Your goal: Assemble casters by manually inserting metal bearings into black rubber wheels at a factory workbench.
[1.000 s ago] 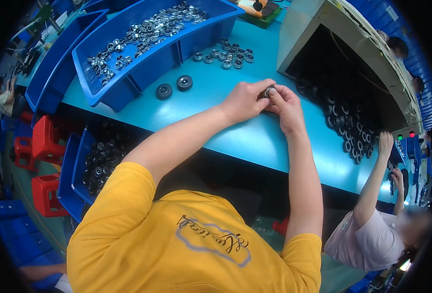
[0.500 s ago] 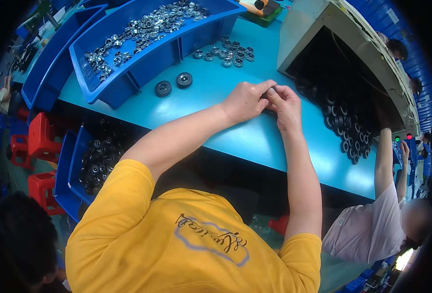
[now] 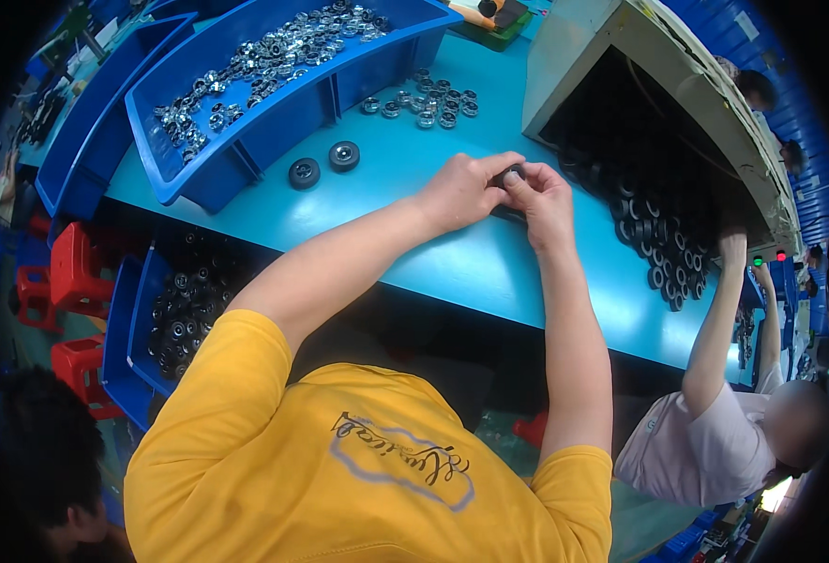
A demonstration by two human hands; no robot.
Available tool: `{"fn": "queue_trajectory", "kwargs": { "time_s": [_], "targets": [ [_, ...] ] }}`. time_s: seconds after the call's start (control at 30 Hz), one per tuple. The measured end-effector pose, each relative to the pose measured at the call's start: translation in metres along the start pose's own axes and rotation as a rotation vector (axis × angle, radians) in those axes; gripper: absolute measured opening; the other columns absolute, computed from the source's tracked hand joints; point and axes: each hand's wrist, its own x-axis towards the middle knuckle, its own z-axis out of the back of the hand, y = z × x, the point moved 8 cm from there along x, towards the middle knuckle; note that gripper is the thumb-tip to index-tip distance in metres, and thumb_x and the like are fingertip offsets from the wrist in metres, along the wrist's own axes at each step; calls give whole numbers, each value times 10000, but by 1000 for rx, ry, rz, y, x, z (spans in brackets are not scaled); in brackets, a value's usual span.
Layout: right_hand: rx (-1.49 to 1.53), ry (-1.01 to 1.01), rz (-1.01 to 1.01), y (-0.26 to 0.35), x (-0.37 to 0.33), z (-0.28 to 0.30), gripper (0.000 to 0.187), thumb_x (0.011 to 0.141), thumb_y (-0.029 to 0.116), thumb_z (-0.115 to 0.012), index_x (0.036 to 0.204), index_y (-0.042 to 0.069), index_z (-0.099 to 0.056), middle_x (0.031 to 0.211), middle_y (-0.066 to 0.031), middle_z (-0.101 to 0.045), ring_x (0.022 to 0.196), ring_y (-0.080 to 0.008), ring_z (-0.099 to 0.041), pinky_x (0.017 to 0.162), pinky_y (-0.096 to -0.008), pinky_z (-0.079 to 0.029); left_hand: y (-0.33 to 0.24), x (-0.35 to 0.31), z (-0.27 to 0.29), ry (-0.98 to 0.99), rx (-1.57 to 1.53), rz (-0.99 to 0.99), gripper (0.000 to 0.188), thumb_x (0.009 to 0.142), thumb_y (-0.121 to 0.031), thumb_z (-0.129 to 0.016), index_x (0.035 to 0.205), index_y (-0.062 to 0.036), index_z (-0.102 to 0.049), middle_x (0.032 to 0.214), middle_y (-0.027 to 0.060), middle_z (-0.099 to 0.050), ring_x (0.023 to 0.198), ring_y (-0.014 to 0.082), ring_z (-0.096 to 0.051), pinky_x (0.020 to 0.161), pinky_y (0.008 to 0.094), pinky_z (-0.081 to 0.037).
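Note:
Over the blue-green table my left hand (image 3: 459,193) and my right hand (image 3: 548,211) meet, fingers closed around a small black tyre (image 3: 512,174). My right thumb presses on its face. Fingers cover much of it, so whether a hub sits inside is hidden. To the left of my hands lie two black toy wheels with silver hubs, a nearer wheel (image 3: 304,173) and a farther wheel (image 3: 343,156). Behind them is a loose group of chrome wheel hubs (image 3: 426,119). A heap of black tyres (image 3: 663,246) spreads out to the right of my right hand.
A blue bin (image 3: 246,155) with many chrome hubs stands at the back left. At the right, tyres spill from a pale box-like housing (image 3: 548,89). A co-worker's arm (image 3: 715,324) reaches toward it. Below the table's left edge, a blue crate (image 3: 133,342) holds black wheels beside red stools (image 3: 82,272).
My hands have shifted only slightly, and more of the tyre shows between my fingers. The whole view has moved a little. At the right, the co-worker's arm has moved.

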Motion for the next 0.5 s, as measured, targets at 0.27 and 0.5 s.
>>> {"fn": "queue_trajectory", "kwargs": {
  "time_s": [0.27,0.5],
  "targets": [
    [215,188,-138,11,-7,-6,207,960,199,-750,1048,23,-685,897,-45,-702,771,-126,-681,715,-261,-587,8,5,-4,244,-509,364,514,867,-11,-741,1365,-57,-620,836,37,-722,670,102,-653,580,265,-543],
    [85,106,-59,21,-8,-5,227,965,192,-742,1068,-5,-696,919,-64,-727,784,-128,-697,707,-261,-588,16,2,-6,213,-600,462,504,886,-22,-745,1373,-83,-633,852,16,-726,661,56,-622,544,212,-504]
  ]
}}
